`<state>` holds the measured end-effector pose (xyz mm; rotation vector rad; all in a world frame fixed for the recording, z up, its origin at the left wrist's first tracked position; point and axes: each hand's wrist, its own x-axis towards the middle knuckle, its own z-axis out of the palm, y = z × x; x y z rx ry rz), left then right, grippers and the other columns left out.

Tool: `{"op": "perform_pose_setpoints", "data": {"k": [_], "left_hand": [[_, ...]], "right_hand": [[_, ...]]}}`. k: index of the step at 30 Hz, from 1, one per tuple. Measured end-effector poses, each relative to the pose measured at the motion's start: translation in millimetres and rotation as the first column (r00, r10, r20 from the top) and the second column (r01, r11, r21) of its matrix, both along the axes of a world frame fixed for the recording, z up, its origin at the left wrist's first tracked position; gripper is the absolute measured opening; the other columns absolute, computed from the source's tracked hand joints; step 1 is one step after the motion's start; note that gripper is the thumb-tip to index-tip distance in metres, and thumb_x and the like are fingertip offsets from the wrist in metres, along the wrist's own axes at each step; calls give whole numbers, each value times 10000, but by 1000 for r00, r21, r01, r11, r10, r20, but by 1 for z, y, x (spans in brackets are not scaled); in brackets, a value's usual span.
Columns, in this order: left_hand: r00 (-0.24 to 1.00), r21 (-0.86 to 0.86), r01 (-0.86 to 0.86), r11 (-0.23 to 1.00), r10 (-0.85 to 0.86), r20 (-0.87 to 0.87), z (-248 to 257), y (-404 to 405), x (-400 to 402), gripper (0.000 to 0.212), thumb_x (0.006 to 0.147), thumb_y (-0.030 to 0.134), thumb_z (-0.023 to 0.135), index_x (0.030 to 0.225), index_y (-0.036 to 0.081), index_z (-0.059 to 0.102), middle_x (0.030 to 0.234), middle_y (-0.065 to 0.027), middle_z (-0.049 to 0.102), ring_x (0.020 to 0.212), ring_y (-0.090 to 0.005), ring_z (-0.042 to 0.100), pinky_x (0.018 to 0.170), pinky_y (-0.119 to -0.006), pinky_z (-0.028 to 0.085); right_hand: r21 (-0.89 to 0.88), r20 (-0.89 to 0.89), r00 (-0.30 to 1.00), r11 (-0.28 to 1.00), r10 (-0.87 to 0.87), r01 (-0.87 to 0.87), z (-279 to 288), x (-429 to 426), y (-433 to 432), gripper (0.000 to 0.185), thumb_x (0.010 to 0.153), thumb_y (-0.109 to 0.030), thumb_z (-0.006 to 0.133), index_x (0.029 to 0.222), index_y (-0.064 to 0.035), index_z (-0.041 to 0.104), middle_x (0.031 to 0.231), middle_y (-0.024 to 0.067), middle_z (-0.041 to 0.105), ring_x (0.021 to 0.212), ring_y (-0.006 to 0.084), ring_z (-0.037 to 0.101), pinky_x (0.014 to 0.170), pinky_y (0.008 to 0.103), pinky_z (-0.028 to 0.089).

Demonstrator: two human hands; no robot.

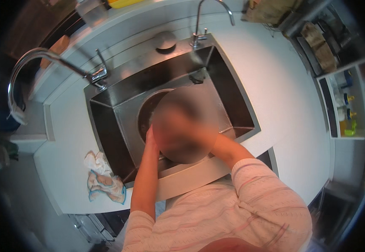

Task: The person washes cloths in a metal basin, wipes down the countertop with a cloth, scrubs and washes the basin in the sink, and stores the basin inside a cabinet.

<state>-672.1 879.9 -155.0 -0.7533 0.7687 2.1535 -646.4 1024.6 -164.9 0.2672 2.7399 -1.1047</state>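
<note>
Both my hands reach into a dark stainless-steel sink [127,126]. On the sink's floor sits a round metal pan or basin [145,110], its left rim showing and the rest lost under a round blurred patch. My left hand [151,140] is at the pan's near left side; its wrist edge is visible, its fingers are not. The blur covers my right hand [182,126], which lies over the pan. Whether either hand grips the pan or something else is hidden.
A tall chrome faucet [47,53] arches at the left, its spout turned away from the sink. A slimmer faucet [198,25] stands behind the sink. Crumpled cloths [106,186] lie on the white counter [65,148]. A dark scrap [197,76] rests in the sink's far corner.
</note>
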Motion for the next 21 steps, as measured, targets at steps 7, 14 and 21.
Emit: {"op": "perform_pose_setpoints", "data": {"k": [7,14,21], "left_hand": [[946,-30,112,993,-116,-303,10,4,7,295,877,215,393,1054,4,500,1004,-96,547,879,-213,534,763,-315,450],[932,-418,27,908,-174,-319,7,-32,-3,289,851,269,496,1027,44,541,978,-69,562,827,-183,549,697,-313,470],[988,-31,85,996,-88,-127,15,-8,17,499,863,406,395,1202,40,416,1100,-105,531,960,-232,526,778,-346,450]], "right_hand": [[-20,-330,943,998,53,-63,25,7,-38,303,786,-289,461,913,-59,613,871,166,605,814,315,574,725,407,446],[160,-79,997,987,22,-9,-19,-25,13,321,787,-323,449,867,-69,629,813,164,610,758,326,578,679,427,446],[87,-116,872,879,475,-468,77,11,-18,319,773,-328,513,913,-57,608,905,132,571,811,274,555,706,382,440]]}}
